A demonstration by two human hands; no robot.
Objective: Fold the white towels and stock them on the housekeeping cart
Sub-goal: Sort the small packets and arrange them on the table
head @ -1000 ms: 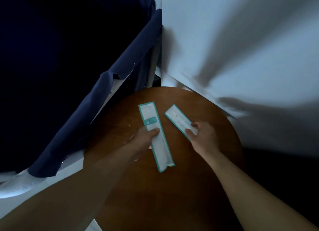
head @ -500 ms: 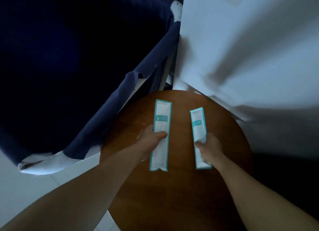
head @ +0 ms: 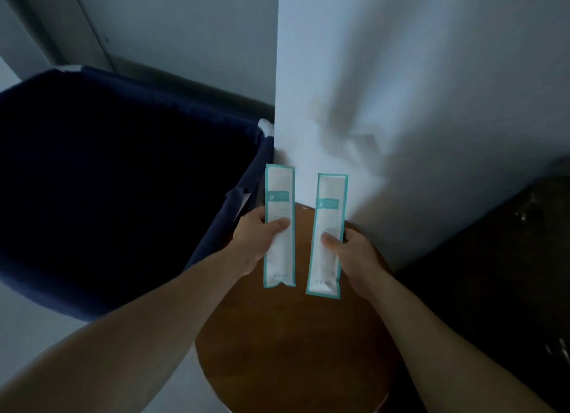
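Note:
Two long white packets with teal borders are lifted above a round brown wooden table [head: 293, 351]. My left hand [head: 256, 243] grips the left packet [head: 279, 203] near its middle, thumb across the front. My right hand [head: 351, 255] grips the right packet [head: 330, 209] the same way. Both packets stand roughly upright and parallel, a small gap between them. No towels show in this view.
A dark blue fabric bag [head: 123, 181] on a frame stands to the left, its inside black. A white wall corner [head: 401, 88] rises behind the table. A dark surface [head: 493, 273] lies to the right. Pale floor shows at lower left.
Both hands have raised the packets off the table and turned them upright and parallel. The view has tilted up, showing more of the wall and the blue bag.

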